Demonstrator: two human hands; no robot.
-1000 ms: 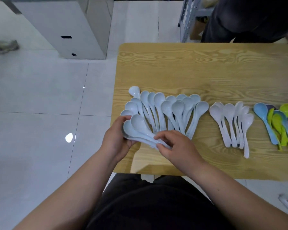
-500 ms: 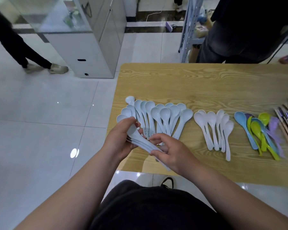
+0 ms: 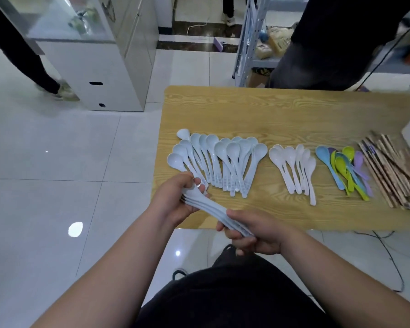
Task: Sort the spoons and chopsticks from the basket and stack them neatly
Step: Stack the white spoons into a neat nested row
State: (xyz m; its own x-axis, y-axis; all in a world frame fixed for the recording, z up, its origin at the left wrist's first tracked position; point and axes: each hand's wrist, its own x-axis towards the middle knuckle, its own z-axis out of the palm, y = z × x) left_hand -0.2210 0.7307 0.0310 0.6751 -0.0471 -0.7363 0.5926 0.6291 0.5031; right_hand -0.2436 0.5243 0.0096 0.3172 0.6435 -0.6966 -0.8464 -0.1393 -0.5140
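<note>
Holding a nested stack of pale blue spoons between both hands, I am just off the near left corner of the table. My left hand wraps the bowl end, fingers curled round it, right above the near edge. My right hand grips the handle end, fingers folded round it, and sits out past that edge over my lap. So the stack's long axis runs on a slant, bowls far-left and handles near-right, lifted clear of the wood.

What the next move turns on, I judge, is the fan of pale blue spoons lying just beyond the left hand, bowls toward the far edge and handles pointing back at me. The nearest handles are just beside the left fingers, so that hand is the closer one for taking the next spoon, while the right can carry the stack. Further toward the right edge lie white spoons, then coloured spoons, then chopsticks, the white group set apart and the coloured spoons close beside the chopsticks.
</note>
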